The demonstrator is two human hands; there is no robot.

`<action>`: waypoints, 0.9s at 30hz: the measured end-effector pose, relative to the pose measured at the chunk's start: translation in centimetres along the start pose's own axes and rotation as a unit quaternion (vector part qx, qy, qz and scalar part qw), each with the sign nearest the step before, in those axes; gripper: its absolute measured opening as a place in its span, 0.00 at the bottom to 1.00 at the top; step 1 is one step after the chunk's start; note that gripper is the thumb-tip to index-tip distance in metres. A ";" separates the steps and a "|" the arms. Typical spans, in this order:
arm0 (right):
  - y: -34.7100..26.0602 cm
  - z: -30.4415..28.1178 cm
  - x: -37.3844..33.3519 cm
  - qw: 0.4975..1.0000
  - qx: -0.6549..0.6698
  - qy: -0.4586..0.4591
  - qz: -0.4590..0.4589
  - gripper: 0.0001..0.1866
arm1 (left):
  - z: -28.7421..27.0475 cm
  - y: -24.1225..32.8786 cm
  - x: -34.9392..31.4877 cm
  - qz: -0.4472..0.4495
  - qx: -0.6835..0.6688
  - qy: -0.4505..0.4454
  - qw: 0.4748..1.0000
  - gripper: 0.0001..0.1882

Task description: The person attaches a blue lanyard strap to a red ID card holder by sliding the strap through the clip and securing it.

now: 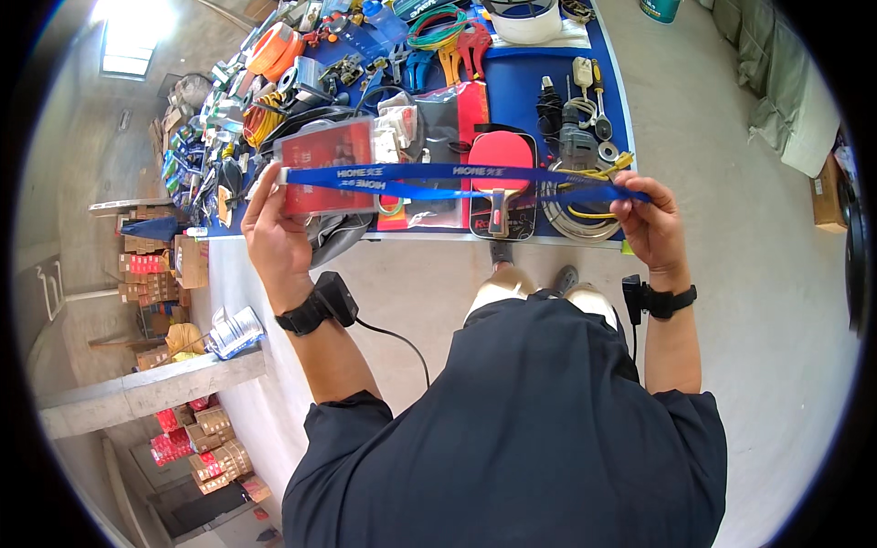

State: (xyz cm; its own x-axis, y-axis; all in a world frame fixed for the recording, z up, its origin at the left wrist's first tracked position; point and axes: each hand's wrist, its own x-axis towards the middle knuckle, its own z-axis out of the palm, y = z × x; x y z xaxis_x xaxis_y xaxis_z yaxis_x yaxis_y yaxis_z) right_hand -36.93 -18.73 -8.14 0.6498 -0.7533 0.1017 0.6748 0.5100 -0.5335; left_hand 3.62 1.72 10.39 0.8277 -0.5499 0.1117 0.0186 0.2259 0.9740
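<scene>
Two bare hands stretch a blue lanyard across 12 o'clock of the view, in front of the blue worktop. The left hand, at 9 o'clock, has its grip closed on the lanyard's pale end; the right hand, at 3 o'clock, has thumb and fingers pinched together on the other end. The two strands run nearly level, slightly parted along the middle. Toward 10 to 11 o'clock they cross a red card in a clear sleeve, its edge just beside the left fingertips; whether that grip also takes in the sleeve, I cannot tell. Behind the strands at 1 o'clock is a red table-tennis bat, its handle pointing to 6, over a black case. A coiled cable sits at 2 o'clock, near the right hand. Farther off, a red spring clamp lies at 12 and orange rolls at 11.
</scene>
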 end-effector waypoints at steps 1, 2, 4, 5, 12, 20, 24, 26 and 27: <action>-0.2 0.0 0.1 1.000 0.013 0.008 -0.015 0.16 | 0.2 -0.1 -0.1 0.002 0.012 0.001 1.000 0.18; -0.4 0.1 0.2 1.000 0.010 0.009 -0.027 0.15 | 0.5 -0.2 -0.3 0.004 0.025 0.002 1.000 0.18; -0.9 0.5 0.2 0.999 0.005 0.011 -0.050 0.14 | 0.4 -0.4 -0.4 0.003 0.018 -0.007 1.000 0.17; -1.3 0.7 0.2 0.999 0.018 -0.011 -0.044 0.14 | 0.2 -0.3 -0.3 0.001 -0.002 -0.018 1.000 0.15; -1.1 -0.2 1.5 0.815 -0.568 0.117 -0.011 0.19 | 1.9 -1.1 -0.2 0.151 0.147 -0.001 0.978 0.12; 4.5 7.8 4.0 0.824 -0.552 -0.109 -0.057 0.37 | 7.8 -1.3 -4.7 0.188 0.282 -0.146 0.929 0.07; 6.9 10.6 5.6 0.852 -0.492 -0.179 0.009 0.33 | 10.2 -1.5 -5.3 0.251 0.295 -0.191 0.902 0.07; 7.9 11.3 5.6 0.876 -0.442 -0.175 0.078 0.27 | 10.8 -1.2 -5.4 0.256 0.298 -0.204 0.897 0.07; 8.7 11.4 5.7 0.873 -0.443 -0.194 0.067 0.23 | 10.8 -0.9 -5.4 0.249 0.303 -0.209 0.896 0.07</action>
State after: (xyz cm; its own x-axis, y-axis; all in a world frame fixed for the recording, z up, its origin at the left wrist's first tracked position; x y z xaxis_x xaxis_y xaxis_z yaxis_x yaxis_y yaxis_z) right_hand -23.34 -13.85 -2.64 0.8876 -0.4269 0.1730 0.1591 -0.0682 -0.9849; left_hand -6.94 -4.17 11.00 0.3639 -0.7845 0.5022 -0.7074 0.1180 0.6968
